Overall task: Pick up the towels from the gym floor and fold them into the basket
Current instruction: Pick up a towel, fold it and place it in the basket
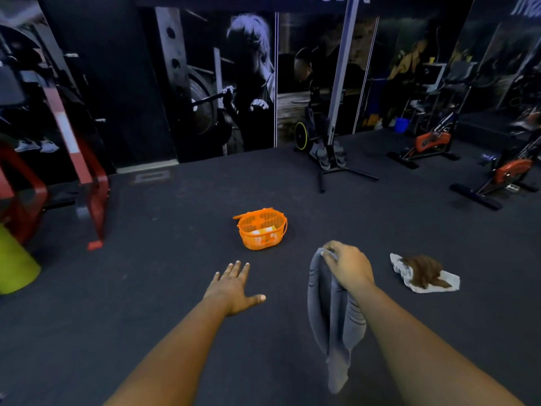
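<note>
My right hand (348, 266) grips the top of a grey towel (330, 323) that hangs down from it in long folds. My left hand (234, 284) is stretched forward with straight, spread fingers and holds nothing. An orange plastic basket (262, 228) stands on the dark floor just beyond both hands, with something pale and orange inside it. To the right of my right hand, a brown and white towel (424, 273) lies crumpled on the floor.
A red weight rack (87, 183) and a yellow-green object (14, 265) stand at the left. Exercise bikes (433, 145) line the right side. A machine stand (330, 159) sits behind the basket. Dark rubber floor (146, 288) surrounds the basket.
</note>
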`<action>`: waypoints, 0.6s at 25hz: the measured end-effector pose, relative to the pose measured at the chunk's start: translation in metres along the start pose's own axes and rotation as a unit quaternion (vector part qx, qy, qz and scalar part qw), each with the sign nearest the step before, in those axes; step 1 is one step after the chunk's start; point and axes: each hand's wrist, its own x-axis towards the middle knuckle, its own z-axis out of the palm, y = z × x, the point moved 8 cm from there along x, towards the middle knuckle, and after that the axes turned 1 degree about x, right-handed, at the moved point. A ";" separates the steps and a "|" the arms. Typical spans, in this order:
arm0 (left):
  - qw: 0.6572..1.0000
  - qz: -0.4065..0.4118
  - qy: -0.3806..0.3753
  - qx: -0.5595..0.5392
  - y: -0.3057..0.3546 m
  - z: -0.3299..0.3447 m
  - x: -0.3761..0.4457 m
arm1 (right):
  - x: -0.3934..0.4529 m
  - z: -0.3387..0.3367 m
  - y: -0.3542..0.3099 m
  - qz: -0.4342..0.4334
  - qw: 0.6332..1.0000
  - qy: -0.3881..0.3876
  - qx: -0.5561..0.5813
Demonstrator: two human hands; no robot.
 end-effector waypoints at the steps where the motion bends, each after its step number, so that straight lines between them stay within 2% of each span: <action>1: 1.000 -0.002 -0.001 0.002 0.001 -0.006 0.026 | 0.028 0.005 0.003 -0.003 1.000 -0.002 0.003; 9: 0.998 -0.056 0.015 -0.022 0.015 -0.057 0.217 | 0.252 0.048 0.019 -0.090 0.994 -0.048 0.039; 15: 0.994 -0.078 0.035 -0.066 0.008 -0.092 0.328 | 0.382 0.063 -0.008 -0.169 0.973 -0.120 0.102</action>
